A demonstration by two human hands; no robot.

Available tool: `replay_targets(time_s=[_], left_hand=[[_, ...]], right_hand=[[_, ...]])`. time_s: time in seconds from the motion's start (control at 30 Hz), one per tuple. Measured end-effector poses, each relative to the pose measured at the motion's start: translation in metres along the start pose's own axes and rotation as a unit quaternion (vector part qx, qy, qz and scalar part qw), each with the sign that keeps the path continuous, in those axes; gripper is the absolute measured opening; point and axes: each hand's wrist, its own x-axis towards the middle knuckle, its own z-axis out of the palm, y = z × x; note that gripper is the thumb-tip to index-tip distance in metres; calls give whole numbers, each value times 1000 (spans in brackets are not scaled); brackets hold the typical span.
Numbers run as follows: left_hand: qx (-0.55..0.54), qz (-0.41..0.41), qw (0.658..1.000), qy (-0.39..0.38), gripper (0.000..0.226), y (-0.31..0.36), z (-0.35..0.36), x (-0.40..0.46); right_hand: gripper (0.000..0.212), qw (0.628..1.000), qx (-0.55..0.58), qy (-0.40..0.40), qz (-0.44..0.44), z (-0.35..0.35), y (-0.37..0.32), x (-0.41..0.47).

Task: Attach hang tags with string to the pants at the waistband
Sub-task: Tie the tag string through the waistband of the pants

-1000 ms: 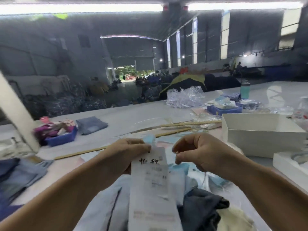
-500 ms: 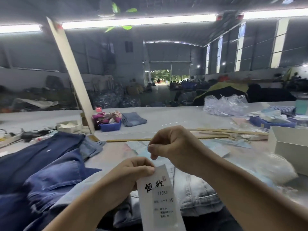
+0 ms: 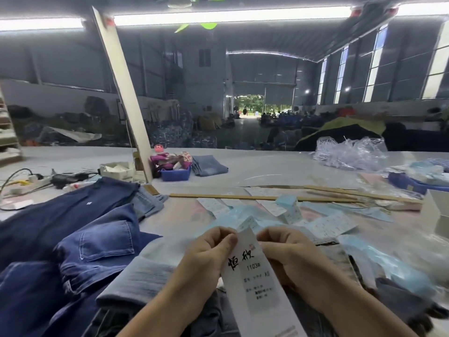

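Blue plastic makes up the small bin (image 3: 175, 175) at the far side of the table (image 3: 267, 170); it holds a heap of pink and patterned cloth scraps. Left of it, past the foot of a slanted pale board (image 3: 124, 93), sits an open cardboard box (image 3: 118, 171) with white paper or cloth inside; the print on its side is too small to read. A folded light denim piece (image 3: 209, 165) lies just right of the bin. At the right edge a second blue tray (image 3: 408, 182) carries pale blue and white packets, and behind it lies a crumpled heap of clear plastic bags (image 3: 349, 153).

The head view shows both hands low in the middle. The left hand (image 3: 209, 254) pinches the top left edge of a long white hang tag (image 3: 255, 280) between curled thumb and fingers. The right hand (image 3: 286, 251) is curled at the tag's top right edge, its fingertips hidden behind the tag, so whether it grips string or the tag itself cannot be told. The tag bears two large black brush characters, then "1103#" and smaller blurred lines ending in what looks like "XS". It hangs over a light grey-blue pair of pants (image 3: 145, 278) lying under the forearms. Dark blue jeans (image 3: 73, 239) are piled to the left, one with a back pocket facing up. More printed tags (image 3: 332, 224) and pale blue sheets lie scattered beyond the hands, near long wooden sticks (image 3: 267, 197).
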Motion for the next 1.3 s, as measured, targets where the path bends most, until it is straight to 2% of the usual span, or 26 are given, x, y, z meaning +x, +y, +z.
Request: replay_targets(time_s=[0.07,0.13,0.27,0.4,0.5,0.57,0.6,0.67,0.73,0.77,0.83,0.93,1.07,1.2,1.3], left_hand=[[14,12,1000,-8,17,-3,1,-2],[36,32,999,-20,21,-5,2,-5],[32,44,998,-32,9,-6,5,-11],[55,50,997,-26,8,-8,2,-12],[52,59,997,10,12,-9,1,-15],[95,98,989,54,24,-12,2,-18],[145,124,979,77,28,-14,3,-20],[266,191,937,117,21,-17,5,-23],[357,247,890,137,15,-18,7,-25],[381,261,877,136,15,-17,8,-25],[415,277,857,132,16,-16,11,-25],[459,276,837,116,14,-13,15,-25],[465,258,840,104,11,0,20,-25],[521,314,792,49,16,25,32,-28],[550,334,765,-22,15,45,47,-28]], right_hand=[[20,999,-24,-18,-19,5,2,-2],[12,998,-23,-38,-36,4,5,-2],[12,997,-25,-31,-63,3,10,-5],[13,996,-6,-49,-72,3,11,-8],[23,995,3,-72,-75,3,12,-11],[27,994,0,-78,-81,3,14,-11],[23,993,4,-79,-85,4,15,-10],[7,993,15,-75,-94,6,16,-9],[8,993,-3,-61,-106,5,17,-9],[18,992,-25,-52,-113,5,17,-9],[37,990,-66,-29,-118,3,19,-9],[31,989,-90,3,-119,3,17,-10],[18,994,-69,14,-87,-1,9,-11],[9,999,-23,-16,-35,-17,-12,-16],[19,998,-9,-9,-56,-36,-36,-22]])
